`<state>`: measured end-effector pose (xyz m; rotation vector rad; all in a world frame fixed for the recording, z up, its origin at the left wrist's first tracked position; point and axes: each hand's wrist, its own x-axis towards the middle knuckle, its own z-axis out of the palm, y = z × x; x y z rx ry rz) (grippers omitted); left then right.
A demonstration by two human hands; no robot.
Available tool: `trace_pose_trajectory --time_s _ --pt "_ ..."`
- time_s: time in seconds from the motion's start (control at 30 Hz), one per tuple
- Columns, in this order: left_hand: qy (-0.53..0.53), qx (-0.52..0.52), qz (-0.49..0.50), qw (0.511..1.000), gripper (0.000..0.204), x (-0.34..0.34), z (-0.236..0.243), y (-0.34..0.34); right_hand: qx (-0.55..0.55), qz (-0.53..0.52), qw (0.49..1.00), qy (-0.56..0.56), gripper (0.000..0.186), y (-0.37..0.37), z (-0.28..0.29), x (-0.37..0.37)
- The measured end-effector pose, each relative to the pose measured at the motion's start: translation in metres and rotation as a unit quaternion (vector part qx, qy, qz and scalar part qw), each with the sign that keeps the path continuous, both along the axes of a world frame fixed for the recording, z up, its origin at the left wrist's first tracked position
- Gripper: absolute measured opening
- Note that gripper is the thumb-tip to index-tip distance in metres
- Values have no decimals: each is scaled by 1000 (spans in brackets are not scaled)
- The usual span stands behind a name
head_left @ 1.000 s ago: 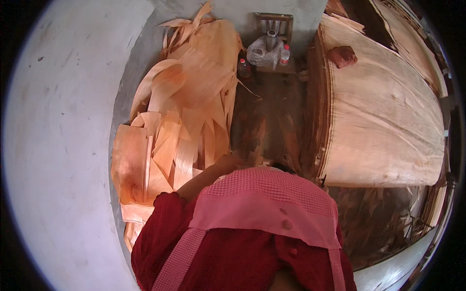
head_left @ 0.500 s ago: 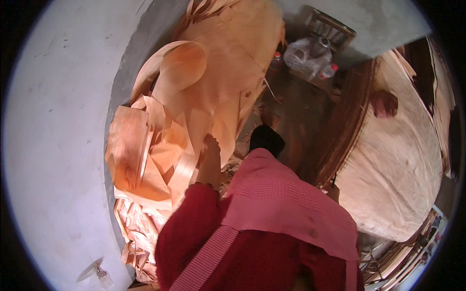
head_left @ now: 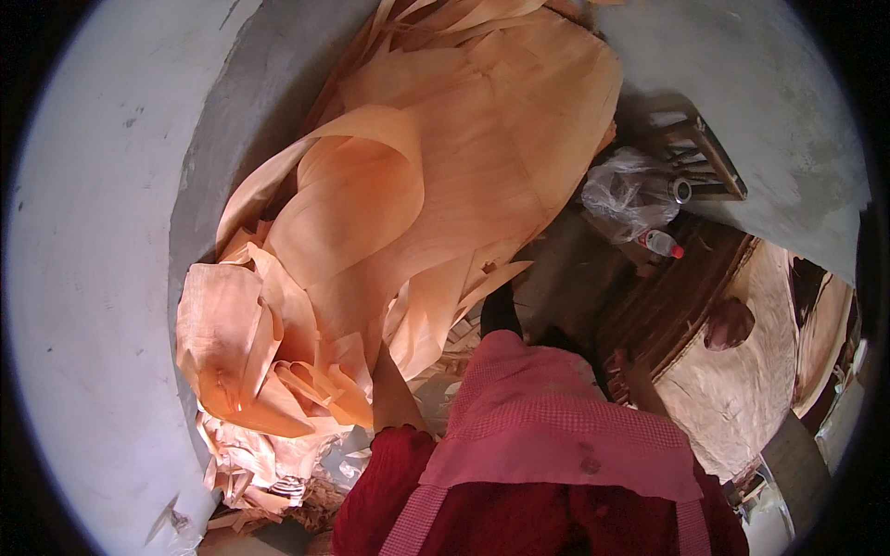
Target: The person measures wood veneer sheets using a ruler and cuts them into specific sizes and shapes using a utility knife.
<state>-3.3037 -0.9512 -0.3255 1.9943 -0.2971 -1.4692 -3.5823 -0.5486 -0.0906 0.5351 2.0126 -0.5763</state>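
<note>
"Left hand (head_left: 383, 360)?"
"At the wood sheets (head_left: 482, 176) piled along the wall (head_left: 93, 278); fingers hidden, so I can't tell its grip."
"Right hand (head_left: 630, 374)?"
"Beside the stack (head_left: 718, 403), grip unclear."
"Changed?"
"Half a second ago, left fingers showed atop the sheets."

On your left lies a loose heap of thin, orange-tan wood sheets (head_left: 519, 139), overlapping and ragged at the edges. One broad sheet (head_left: 348, 199) curls into an open loop; nearer you, smaller pieces (head_left: 222, 324) lie bent and crumpled.
</note>
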Motion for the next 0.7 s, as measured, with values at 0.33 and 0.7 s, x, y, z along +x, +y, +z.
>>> trace_pose_trajectory --time_s 0.33,0.7 --pt "311 -60 43 947 41 -101 61 22 -33 154 987 -13 38 -37 -17 -69" --pt "613 71 -115 778 44 -285 125 95 -27 84 996 -10 29 -18 -36 -78"
